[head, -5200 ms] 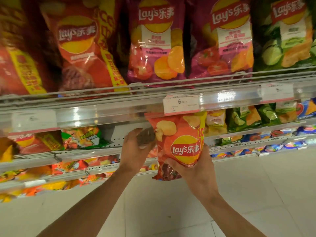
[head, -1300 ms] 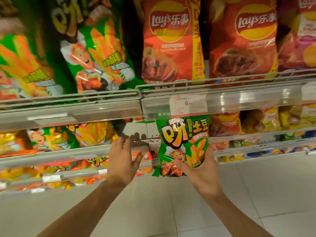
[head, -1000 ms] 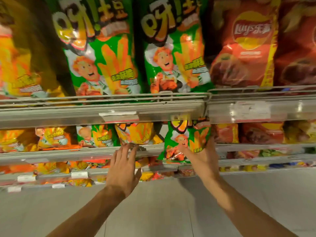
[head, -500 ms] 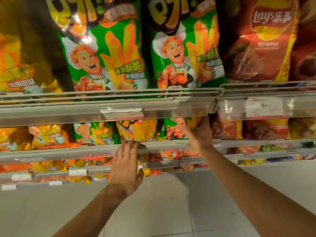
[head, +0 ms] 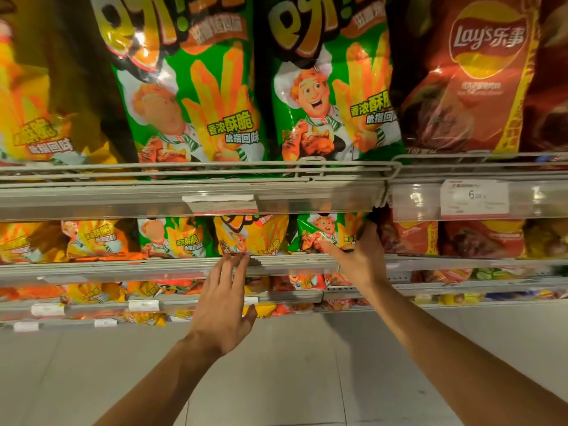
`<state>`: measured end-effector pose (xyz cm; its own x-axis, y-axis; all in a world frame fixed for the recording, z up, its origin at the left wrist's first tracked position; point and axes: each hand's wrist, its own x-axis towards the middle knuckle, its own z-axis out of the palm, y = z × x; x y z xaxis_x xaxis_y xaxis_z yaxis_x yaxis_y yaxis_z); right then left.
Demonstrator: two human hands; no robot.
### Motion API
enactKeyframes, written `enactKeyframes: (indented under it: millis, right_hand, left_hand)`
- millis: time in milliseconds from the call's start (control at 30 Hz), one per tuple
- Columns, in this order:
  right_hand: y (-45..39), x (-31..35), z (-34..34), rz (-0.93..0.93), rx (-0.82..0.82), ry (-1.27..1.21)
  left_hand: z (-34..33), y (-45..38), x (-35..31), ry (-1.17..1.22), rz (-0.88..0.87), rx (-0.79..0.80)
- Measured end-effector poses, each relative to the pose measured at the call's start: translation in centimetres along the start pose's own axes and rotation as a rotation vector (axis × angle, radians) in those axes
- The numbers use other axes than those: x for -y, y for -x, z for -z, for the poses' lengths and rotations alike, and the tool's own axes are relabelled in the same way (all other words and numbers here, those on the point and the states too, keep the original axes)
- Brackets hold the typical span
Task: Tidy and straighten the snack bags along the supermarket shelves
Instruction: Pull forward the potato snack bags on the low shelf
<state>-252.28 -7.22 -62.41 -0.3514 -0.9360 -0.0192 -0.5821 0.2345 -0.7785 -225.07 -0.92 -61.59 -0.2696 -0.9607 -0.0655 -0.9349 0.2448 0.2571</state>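
A small green snack bag with a cartoon chef stands on the second shelf, between a yellow-orange bag and red Lay's bags. My right hand grips its right edge, thumb across the bag's lower front, fingers behind it. My left hand is flat with straight fingers, fingertips touching the shelf's front rail just below the yellow-orange bag. Large green bags and a big red Lay's bag fill the top shelf.
Wire rails and clear price strips front each shelf. More small green, orange and yellow bags line the second shelf to the left. Lower shelves hold further packets. Pale floor tiles lie below.
My right hand has pushed the small green bag up and back onto the second shelf. My left hand rose slightly to the shelf rail. The view shifted left along the shelves.
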Motion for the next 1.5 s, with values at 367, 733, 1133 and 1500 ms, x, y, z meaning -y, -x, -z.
enactKeyframes:
  millis: [367,733,1133,1500]
  right_hand:
    - [9.0,5.8,-5.4,0.180,-0.109,-0.180]
    - [3.6,10.0,-11.0,-0.006,0.104,-0.145]
    - [5.7,13.4,-11.1,0.030,-0.057,-0.248]
    - [6.8,14.1,-10.4,-0.058,-0.090,-0.202]
  left_hand:
    - [2.9,1.4,6.2,0.385,0.189,-0.426]
    - [8.3,-5.7,14.1,0.935,0.335,-0.208]
    - [9.5,-6.3,17.0,1.003,0.560,0.058]
    - [10.6,-5.2,16.0,1.045,0.595,-0.042]
